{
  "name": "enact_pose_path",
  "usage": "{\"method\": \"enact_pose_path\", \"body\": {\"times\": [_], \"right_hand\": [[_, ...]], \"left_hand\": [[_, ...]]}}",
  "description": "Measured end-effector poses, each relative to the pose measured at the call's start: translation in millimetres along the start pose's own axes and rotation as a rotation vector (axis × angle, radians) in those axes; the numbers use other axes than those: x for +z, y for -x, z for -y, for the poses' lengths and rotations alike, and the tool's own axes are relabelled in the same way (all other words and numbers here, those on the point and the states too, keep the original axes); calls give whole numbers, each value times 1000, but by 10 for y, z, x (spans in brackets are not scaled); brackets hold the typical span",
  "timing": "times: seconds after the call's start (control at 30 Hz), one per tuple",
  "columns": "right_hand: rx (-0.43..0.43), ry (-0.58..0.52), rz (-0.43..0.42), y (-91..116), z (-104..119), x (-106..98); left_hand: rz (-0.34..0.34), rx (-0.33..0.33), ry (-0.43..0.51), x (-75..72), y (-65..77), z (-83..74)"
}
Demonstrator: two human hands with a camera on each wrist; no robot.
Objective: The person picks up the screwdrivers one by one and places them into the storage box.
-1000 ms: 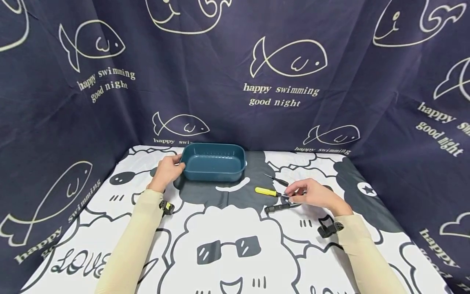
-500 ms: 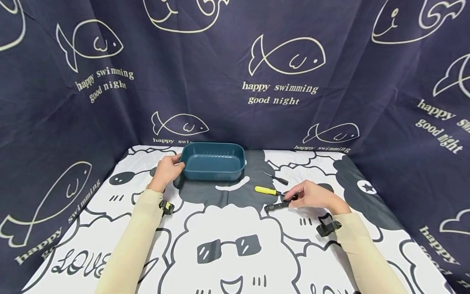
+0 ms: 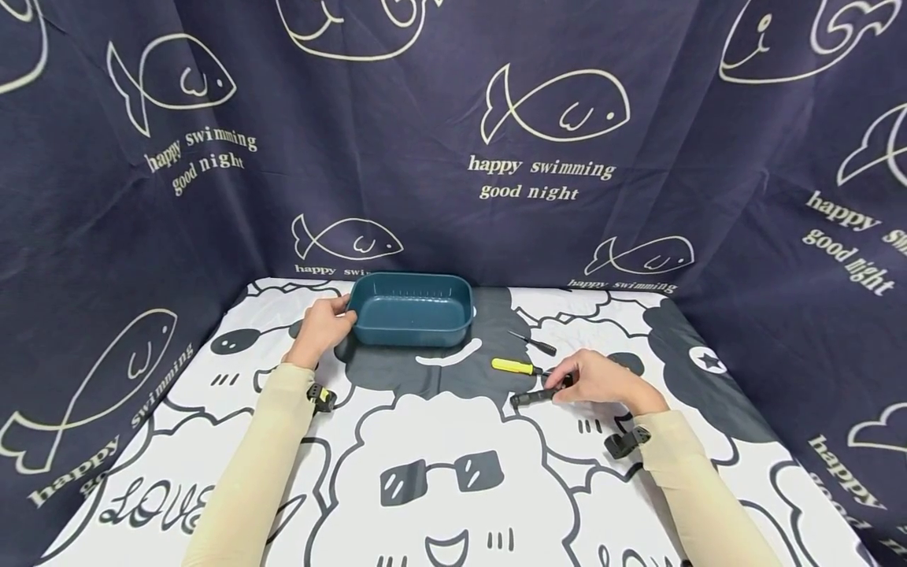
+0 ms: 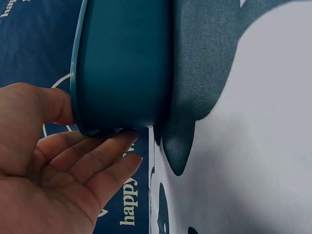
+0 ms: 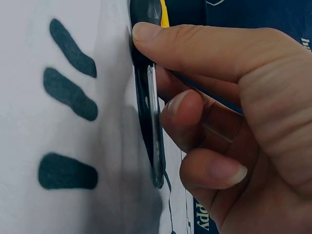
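Observation:
A dark teal plastic basin stands at the back of the table. My left hand holds its left end, thumb at the rim and fingers against the outer end wall. To the right, my right hand pinches a slim black tool lying on the cloth. Close up, a thin metal strip runs along the tool; its exact kind is unclear. A yellow-handled screwdriver lies just behind it, partly hidden by my fingers.
A small black screwdriver lies farther back, behind the yellow one. White cloth with cartoon sheep covers the table. Navy fabric with fish drawings hangs at the back and both sides.
My right hand has shifted slightly toward me, from beside the yellow-handled screwdriver onto the black tool, and now pinches it. The left hand and basin have stayed put.

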State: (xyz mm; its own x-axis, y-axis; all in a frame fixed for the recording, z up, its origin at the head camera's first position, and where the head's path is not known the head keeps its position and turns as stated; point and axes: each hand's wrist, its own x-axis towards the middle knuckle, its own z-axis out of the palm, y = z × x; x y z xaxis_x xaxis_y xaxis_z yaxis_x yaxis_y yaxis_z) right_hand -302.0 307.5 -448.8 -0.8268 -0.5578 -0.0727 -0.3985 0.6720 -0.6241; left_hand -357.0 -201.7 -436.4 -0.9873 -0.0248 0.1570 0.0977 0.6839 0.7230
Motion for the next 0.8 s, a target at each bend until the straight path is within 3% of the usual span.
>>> {"method": "enact_pose_path", "body": {"times": [0.23, 0.8], "right_hand": [[39, 34, -6, -10, 8, 19], [19, 8, -39, -13, 78, 10]], "left_hand": [[1, 0, 3, -1, -1, -5], [-3, -3, 25, -3, 25, -19]]}}
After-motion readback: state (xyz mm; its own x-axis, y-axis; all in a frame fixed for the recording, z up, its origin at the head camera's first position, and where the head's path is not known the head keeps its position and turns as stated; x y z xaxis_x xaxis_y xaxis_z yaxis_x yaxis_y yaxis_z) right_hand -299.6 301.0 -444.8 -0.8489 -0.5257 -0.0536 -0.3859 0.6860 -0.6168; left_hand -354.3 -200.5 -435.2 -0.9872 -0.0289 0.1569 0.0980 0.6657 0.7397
